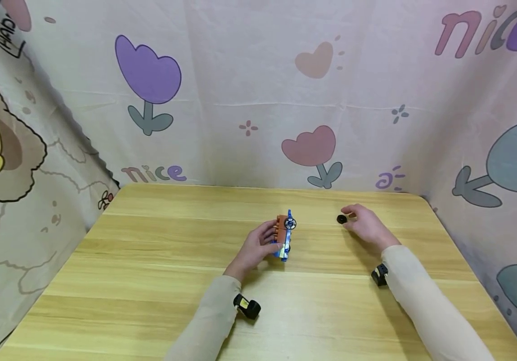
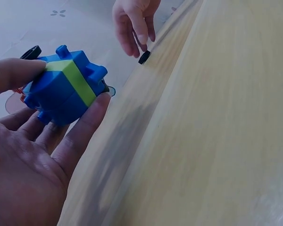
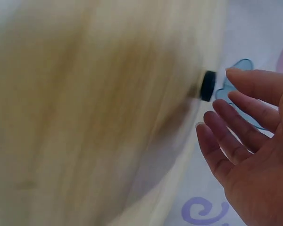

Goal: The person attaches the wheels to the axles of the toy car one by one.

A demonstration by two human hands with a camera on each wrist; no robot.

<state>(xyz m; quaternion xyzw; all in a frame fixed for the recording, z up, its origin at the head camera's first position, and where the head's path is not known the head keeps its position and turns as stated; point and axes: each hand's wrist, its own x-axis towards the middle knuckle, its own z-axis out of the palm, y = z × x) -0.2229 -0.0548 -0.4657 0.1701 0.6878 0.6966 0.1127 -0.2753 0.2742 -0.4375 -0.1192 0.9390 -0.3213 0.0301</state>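
Observation:
My left hand (image 1: 253, 248) grips a blue and orange toy vehicle (image 1: 283, 235) between thumb and fingers, raised over the table. A black wheel (image 1: 290, 223) with a pale ring sits on the side of the toy. In the left wrist view, the toy's blue end (image 2: 66, 87) with its yellow-green band faces the camera, and the thumb presses on top. To the right, a loose black wheel (image 1: 341, 219) stands at the fingertips of my right hand (image 1: 366, 228). The right wrist view shows that hand's relaxed, spread fingers beside the small wheel (image 3: 207, 86), with a gap between.
A light wooden table (image 1: 150, 260) spans the area under both hands. Behind it hangs a printed cloth (image 1: 231, 75) with flowers and hearts, and more cloth closes off both sides. Each wrist carries a small black camera (image 1: 248, 307).

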